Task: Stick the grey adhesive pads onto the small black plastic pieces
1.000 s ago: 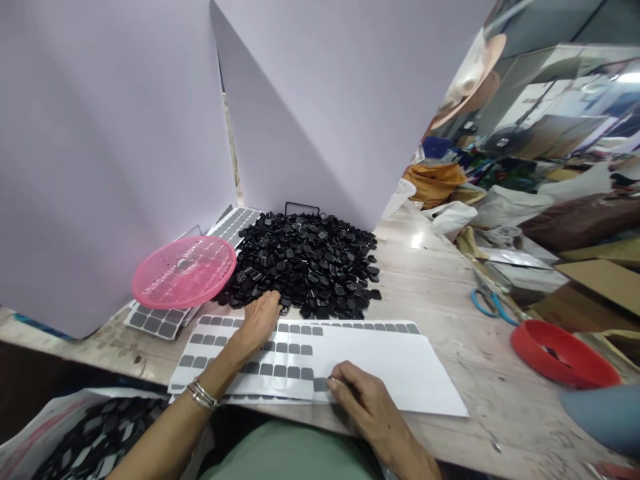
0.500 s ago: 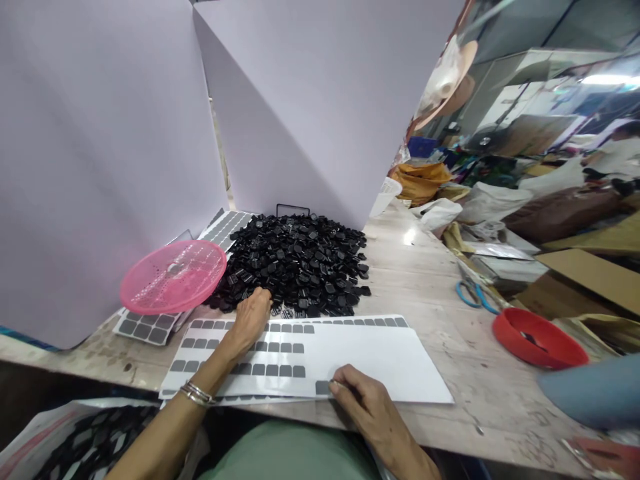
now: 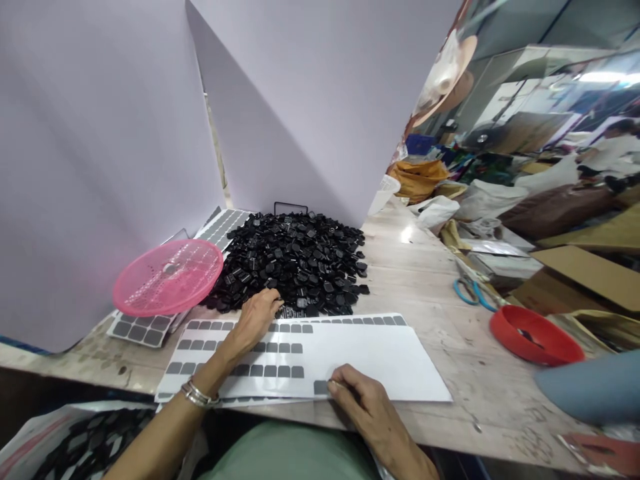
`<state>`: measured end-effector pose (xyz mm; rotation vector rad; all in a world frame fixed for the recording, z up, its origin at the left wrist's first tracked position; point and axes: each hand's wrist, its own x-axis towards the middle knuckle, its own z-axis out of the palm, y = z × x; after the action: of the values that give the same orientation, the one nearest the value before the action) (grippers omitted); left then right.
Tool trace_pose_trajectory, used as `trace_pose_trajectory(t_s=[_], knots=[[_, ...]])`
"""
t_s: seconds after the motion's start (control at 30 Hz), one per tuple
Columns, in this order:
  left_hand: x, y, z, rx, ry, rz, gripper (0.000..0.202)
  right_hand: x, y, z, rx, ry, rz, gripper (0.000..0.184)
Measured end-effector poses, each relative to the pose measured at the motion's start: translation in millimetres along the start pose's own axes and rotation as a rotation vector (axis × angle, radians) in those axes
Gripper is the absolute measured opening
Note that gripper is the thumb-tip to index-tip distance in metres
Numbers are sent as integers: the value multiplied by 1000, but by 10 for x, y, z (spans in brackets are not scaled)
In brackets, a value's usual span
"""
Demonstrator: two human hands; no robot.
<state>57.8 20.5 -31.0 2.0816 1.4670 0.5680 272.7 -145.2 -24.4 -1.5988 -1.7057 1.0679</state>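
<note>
A white sheet (image 3: 380,363) with rows of grey rounded stickers (image 3: 270,371) lies in front of me on top of other such sheets. At its near edge my right hand (image 3: 360,400) pinches the right side of a single grey sticker (image 3: 321,387) between thumb and finger. My left hand (image 3: 257,317), with metal bangles on its wrist, stretches across the sheet to the near edge of a heap of small black plastic pieces (image 3: 300,260). Its fingers are curled together at the heap, and what they hold is hidden.
A pink perforated basket (image 3: 167,277) sits left of the heap over more sticker sheets (image 3: 143,328). Tall pale panels (image 3: 300,100) stand behind. To the right are blue-handled scissors (image 3: 473,293), a red bowl (image 3: 535,337) and a cardboard box (image 3: 590,277). A bag of black pieces (image 3: 95,440) is below left.
My left hand has shifted slightly to the right along the heap's near edge. The right hand keeps its pinch on the grey sticker. The whole view has moved a little.
</note>
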Motion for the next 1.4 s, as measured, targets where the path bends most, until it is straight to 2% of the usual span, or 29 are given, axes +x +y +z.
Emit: trace_pose_trajectory(t_s=[0.13, 0.2, 0.3, 0.37, 0.57, 0.67, 0.8, 0.9, 0.97, 1.03, 1.1, 1.17, 1.27, 1.4], knots=[[-197, 166, -32, -209, -117, -7, 25, 6, 79, -5, 140, 67, 14, 34], [-334, 263, 3, -418, -295, -59, 30, 30, 72, 15, 211, 62, -15, 44], [-516, 384, 88, -844, -608, -181, 30, 74, -2, 60, 242, -17, -100, 50], [-594, 435, 133, -1002, -685, -236, 27, 91, -54, 84, 228, -72, -125, 50], [-669, 450, 192, -1189, -611, -312, 37, 46, -9, 103, 315, -129, -69, 50], [-707, 449, 224, -1259, -645, -299, 40, 8, 50, 108, 432, -159, -17, 54], [-778, 476, 286, -1234, -683, -380, 53, -26, 71, 130, 575, -235, 16, 54], [-810, 485, 334, -1193, -639, -349, 46, -39, 91, 132, 604, -280, 2, 50], [-813, 485, 352, -1173, -608, -292, 39, -39, 118, 111, 596, -212, -5, 46], [-806, 491, 356, -1159, -572, -255, 38, -33, 140, 77, 537, -58, 5, 43], [-797, 509, 349, -1154, -554, -247, 38, -20, 141, 46, 388, 120, -7, 40], [-793, 535, 342, -1171, -551, -270, 38, -6, 119, 34, 199, 243, -69, 34], [-794, 561, 339, -1198, -534, -309, 39, 13, 71, 58, 41, 302, -187, 28], [-791, 552, 348, -1217, -536, -325, 40, 29, 32, 100, -34, 339, -262, 24]])
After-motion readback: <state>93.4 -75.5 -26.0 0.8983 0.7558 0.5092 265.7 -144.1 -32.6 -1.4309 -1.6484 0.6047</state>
